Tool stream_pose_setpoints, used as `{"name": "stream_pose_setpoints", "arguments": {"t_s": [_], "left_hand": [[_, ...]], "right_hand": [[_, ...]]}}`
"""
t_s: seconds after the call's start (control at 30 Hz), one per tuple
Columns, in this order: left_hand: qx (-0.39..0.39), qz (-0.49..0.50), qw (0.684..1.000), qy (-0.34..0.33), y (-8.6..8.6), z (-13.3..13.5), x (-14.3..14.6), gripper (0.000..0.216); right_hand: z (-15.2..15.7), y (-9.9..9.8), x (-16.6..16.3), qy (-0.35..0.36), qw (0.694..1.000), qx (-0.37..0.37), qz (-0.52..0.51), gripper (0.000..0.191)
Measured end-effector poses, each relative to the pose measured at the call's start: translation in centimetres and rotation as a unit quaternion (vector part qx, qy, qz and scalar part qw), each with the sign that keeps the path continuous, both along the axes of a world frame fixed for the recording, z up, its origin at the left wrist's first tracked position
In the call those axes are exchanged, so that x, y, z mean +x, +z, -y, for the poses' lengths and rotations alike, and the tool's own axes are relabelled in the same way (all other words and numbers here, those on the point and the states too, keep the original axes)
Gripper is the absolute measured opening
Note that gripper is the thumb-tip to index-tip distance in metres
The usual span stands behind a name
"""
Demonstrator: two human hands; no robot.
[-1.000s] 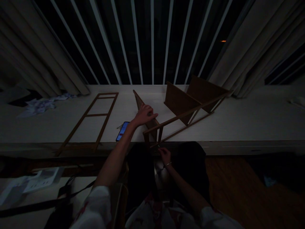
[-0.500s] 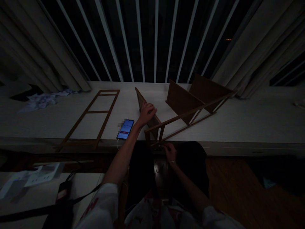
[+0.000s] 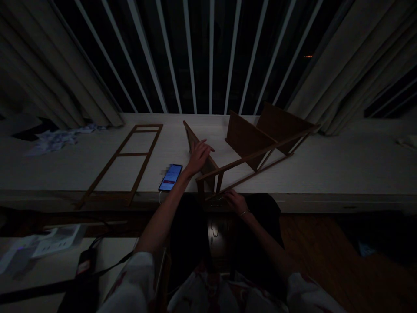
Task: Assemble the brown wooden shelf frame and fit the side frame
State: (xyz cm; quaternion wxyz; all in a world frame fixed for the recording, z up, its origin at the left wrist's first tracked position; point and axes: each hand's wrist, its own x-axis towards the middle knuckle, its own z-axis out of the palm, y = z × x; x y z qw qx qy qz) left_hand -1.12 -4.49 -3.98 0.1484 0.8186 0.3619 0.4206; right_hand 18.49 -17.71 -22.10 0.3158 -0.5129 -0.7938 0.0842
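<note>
A brown wooden shelf unit (image 3: pixel 247 158) lies on its side on the white ledge, its slatted side frame towards me and several boards standing up from it. My left hand (image 3: pixel 199 157) rests over the upper edge of the nearest left board (image 3: pixel 192 135), fingers stretched and slightly apart. At the frame's lower left end, my right hand (image 3: pixel 236 202) has its fingertips drawn together by the bottom rail (image 3: pixel 257 174). Whatever is between those fingertips is too dark and small to make out. A lit phone (image 3: pixel 170 177) lies beside my left forearm.
A separate wooden ladder-like frame (image 3: pixel 133 154) lies left on the white ledge (image 3: pixel 342 174), jutting over its front edge. Crumpled paper (image 3: pixel 58 140) is at the far left. White bars (image 3: pixel 211 56) and curtains (image 3: pixel 329 65) stand behind. A table (image 3: pixel 114 250) with a black strap is at lower left.
My left hand's fingers have straightened and loosened on the board. My right hand has moved slightly up, closer to the bottom rail. The shelf unit stays in place.
</note>
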Motion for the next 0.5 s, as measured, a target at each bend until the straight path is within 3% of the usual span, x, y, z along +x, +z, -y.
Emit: {"name": "stream_pose_setpoints", "arguments": {"t_s": [0.17, 0.27, 0.33, 0.4, 0.43, 0.5], "left_hand": [[-0.025, 0.086, 0.996, 0.023, 1.8, 1.3, -1.2, 0.033], [-0.004, 0.218, 0.968, 0.122, 0.9, 3.7, -3.2, 0.029], [-0.012, 0.297, 0.923, 0.244, -1.5, 6.5, -4.4, 0.023], [-0.059, 0.345, 0.873, 0.341, -5.1, 10.3, -4.7, 0.016], [-0.108, 0.344, 0.866, 0.346, -7.2, 12.2, -4.5, 0.013], [-0.244, 0.337, 0.86, 0.295, -11.2, 15.7, -3.5, 0.009]], "right_hand": [[0.2, 1.4, -0.4, -0.002, 1.0, 0.006, -0.023, 0.018], [0.5, 1.8, -0.7, 0.01, 1.0, 0.002, -0.03, 0.022], [0.6, 1.9, -0.9, 0.018, 0.999, 0.002, -0.037, 0.026], [0.6, 1.9, -1.0, 0.025, 0.999, 0.003, -0.048, 0.029], [0.6, 1.9, -1.1, 0.029, 0.998, 0.004, -0.053, 0.03], [0.7, 2.0, -1.2, 0.032, 0.998, 0.006, -0.062, 0.032]]}}
